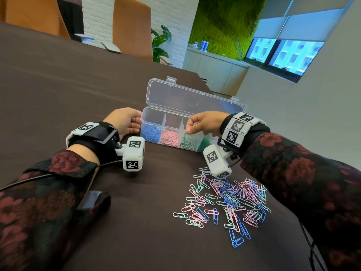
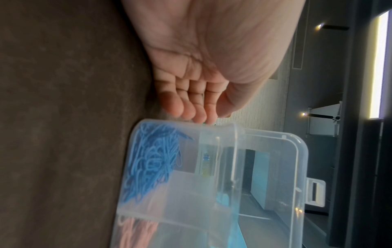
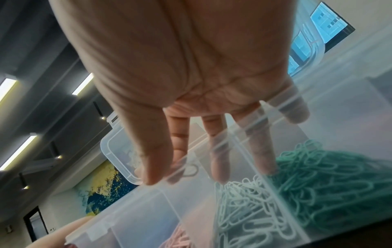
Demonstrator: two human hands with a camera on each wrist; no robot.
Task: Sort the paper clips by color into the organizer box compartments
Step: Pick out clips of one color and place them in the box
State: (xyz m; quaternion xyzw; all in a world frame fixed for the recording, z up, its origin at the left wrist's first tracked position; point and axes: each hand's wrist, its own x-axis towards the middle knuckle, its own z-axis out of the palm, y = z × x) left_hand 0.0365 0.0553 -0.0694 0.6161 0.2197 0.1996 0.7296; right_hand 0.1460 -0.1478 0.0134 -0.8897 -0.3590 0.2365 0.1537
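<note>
A clear organizer box (image 1: 143,116) stands on the dark table with its lid (image 1: 185,98) tipped back. Its compartments hold blue clips (image 1: 150,133), pink clips (image 1: 170,136), mint clips (image 1: 187,142) and dark green clips (image 1: 205,143). My left hand (image 1: 136,124) rests against the box's left end, fingers (image 2: 195,114) fairly straight on the wall. My right hand (image 1: 189,131) hovers over the divider between pink and mint. In the right wrist view its thumb and index finger (image 3: 163,177) pinch a pale clip (image 3: 189,170). A mixed pile of loose clips (image 1: 224,200) lies near me on the right.
Two orange chairs (image 1: 132,26) stand beyond the table's far edge. The table's right edge runs close behind the box and past the pile. A dark strap (image 1: 97,198) lies by my left forearm, and a cable (image 1: 29,179) trails from the left wrist camera.
</note>
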